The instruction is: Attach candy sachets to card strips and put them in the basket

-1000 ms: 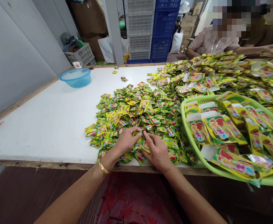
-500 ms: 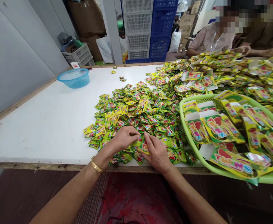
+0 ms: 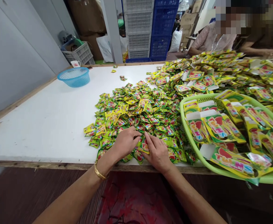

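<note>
My right hand (image 3: pixel 157 153) grips a small yellow-and-green candy box (image 3: pixel 145 146) with a red fruit print, held low over the packets at the near table edge. Right beside its upper left side is my left hand (image 3: pixel 125 141), wearing a gold bangle (image 3: pixel 99 171). Its thumb and fingertips are pinched together, and whatever they hold is hidden. Around and beyond both hands spreads a heap of small green-and-yellow candy packets (image 3: pixel 136 107).
A green basket (image 3: pixel 189 137) of similar candy boxes stands at right, overhanging the table edge. More boxes (image 3: pixel 229 73) are piled behind it. A blue basket (image 3: pixel 77 81) and a white cup (image 3: pixel 75 63) sit far left. Another person (image 3: pixel 211 39) sits across; crates (image 3: pixel 138 28) are stacked behind.
My left hand has shifted slightly and turned, its fingers now more curled beside the box. My right hand stays in place with the candy box. A person's hands across the table have moved.
</note>
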`<state>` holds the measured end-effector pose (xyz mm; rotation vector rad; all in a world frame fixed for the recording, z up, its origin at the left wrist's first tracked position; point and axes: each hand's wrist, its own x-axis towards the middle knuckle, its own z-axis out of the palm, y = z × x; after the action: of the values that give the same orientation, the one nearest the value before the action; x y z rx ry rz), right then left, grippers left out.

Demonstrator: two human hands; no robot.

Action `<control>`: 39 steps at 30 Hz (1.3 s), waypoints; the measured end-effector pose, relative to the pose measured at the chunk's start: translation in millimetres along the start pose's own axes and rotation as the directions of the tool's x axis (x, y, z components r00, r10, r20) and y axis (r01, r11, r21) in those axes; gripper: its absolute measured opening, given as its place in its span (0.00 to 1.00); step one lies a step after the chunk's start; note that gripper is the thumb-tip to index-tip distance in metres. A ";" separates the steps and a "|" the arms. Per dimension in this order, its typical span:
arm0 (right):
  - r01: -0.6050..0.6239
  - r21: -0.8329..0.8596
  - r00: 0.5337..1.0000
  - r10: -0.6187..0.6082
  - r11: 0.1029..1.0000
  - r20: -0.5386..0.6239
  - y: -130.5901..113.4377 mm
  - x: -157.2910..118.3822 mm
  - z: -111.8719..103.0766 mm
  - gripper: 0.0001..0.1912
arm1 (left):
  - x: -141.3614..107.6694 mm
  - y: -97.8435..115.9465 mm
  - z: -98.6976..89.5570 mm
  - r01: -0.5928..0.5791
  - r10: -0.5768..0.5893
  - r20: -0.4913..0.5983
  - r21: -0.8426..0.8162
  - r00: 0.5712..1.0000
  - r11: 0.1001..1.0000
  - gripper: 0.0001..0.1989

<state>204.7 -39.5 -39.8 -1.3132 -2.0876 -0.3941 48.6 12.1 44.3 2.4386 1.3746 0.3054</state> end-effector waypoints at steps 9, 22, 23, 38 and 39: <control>0.048 -0.007 0.998 -0.048 0.999 0.051 0.0 0.9 -2.9 0.35 | 3.1 -4.3 0.1 0.010 -0.001 0.047 -0.199 0.999 0.980 0.09; 0.111 0.022 0.991 -0.112 0.994 0.071 0.2 1.8 -3.1 0.32 | -0.5 -19.5 -0.1 0.139 -0.040 0.199 -0.519 0.979 0.843 0.09; 0.099 0.030 0.993 -0.101 0.995 0.066 0.4 1.7 -3.1 0.32 | -1.8 -21.8 0.6 0.137 -0.013 0.208 -0.593 0.978 0.793 0.09; 0.072 0.053 0.992 -0.077 0.996 0.097 1.6 0.0 2.2 0.30 | 4.9 -15.1 20.9 0.241 -0.195 0.146 -0.689 0.970 0.684 0.08; 0.066 0.057 0.993 -0.071 0.996 0.097 1.4 0.2 2.6 0.31 | 2.7 -13.9 20.5 0.255 -0.226 0.135 -0.701 0.965 0.666 0.07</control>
<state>204.9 -37.3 -41.8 -1.2554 -2.2147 -0.3061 46.0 17.6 20.2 1.5849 1.2273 0.5967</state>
